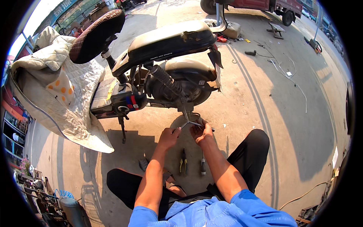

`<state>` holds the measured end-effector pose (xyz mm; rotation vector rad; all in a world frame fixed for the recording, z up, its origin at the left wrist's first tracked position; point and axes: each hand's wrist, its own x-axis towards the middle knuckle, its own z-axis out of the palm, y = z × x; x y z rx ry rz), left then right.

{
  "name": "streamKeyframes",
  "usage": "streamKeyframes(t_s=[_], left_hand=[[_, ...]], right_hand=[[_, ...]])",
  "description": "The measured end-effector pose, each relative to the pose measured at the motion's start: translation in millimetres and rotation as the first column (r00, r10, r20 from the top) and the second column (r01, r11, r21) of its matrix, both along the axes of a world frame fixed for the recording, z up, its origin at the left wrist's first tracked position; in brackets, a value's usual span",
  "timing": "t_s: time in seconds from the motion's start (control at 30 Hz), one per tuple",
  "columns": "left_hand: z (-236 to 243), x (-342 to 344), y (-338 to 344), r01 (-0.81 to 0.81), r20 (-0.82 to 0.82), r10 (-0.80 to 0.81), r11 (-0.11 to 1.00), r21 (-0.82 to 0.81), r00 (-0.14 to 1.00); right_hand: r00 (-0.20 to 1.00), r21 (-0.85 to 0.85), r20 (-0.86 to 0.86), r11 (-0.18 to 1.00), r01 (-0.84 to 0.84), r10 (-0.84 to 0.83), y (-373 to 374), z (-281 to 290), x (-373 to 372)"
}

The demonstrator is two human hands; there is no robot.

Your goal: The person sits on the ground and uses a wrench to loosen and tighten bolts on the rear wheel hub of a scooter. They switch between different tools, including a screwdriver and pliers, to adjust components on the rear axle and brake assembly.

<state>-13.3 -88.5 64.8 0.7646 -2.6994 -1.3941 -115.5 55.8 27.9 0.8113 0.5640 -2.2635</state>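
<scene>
A Y-shaped wrench [188, 121] reaches with one arm up to the hub area of the bike's wheel [177, 85]; whether it sits on a nut is too small to tell. My left hand [169, 137] is closed around one of its lower arms. My right hand [202, 133] has its fingers curled about the other arm, whose end sticks out to the right. The electric bike [162, 49] stands before me, with a dark shock absorber [166, 80] beside the wheel. Between my forearms, pliers with yellow-and-black handles [183, 163] and a screwdriver [203, 165] lie on the ground.
A quilted cover [81, 109] drapes over the bike's front, at left. The kickstand [123, 130] reaches down near my left arm. Loose cables [281, 70] lie on the concrete at far right, near a small stool [276, 31]. A red cargo vehicle [257, 4] is at the back.
</scene>
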Motion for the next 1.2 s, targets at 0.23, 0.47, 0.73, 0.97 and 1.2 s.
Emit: streamKeyframes(t_s=[0.23,0.47,0.73,0.97,1.2], left_hand=[[0.5,-15.3,-27.0,0.041,0.1,-0.04,0.999,-0.009,0.994],[12.8,-25.4,-22.3,0.087,0.232,-0.08,0.996,-0.022,0.97],[7.5,-29.9,-31.0,0.09,0.226,-0.08,0.995,-0.035,0.971],[6.8,-35.0,-23.8,0.126,0.208,-0.055,0.931,-0.343,0.977],[31.9,-39.9,-25.9,0.091,0.25,-0.016,0.952,-0.293,0.968]], right_hand=[[0.985,0.046,0.059,0.986,0.158,-0.16,10.3,-44.8,-16.0],[0.991,0.326,0.078,0.942,0.077,-0.108,22.6,-52.4,-7.5],[0.999,0.304,-0.005,0.952,0.037,-0.037,15.4,-68.5,-8.3],[0.976,0.306,0.081,0.927,-0.218,0.203,6.0,-86.6,-7.9],[0.897,0.63,-0.176,0.747,-0.215,0.406,20.4,-47.1,5.4]])
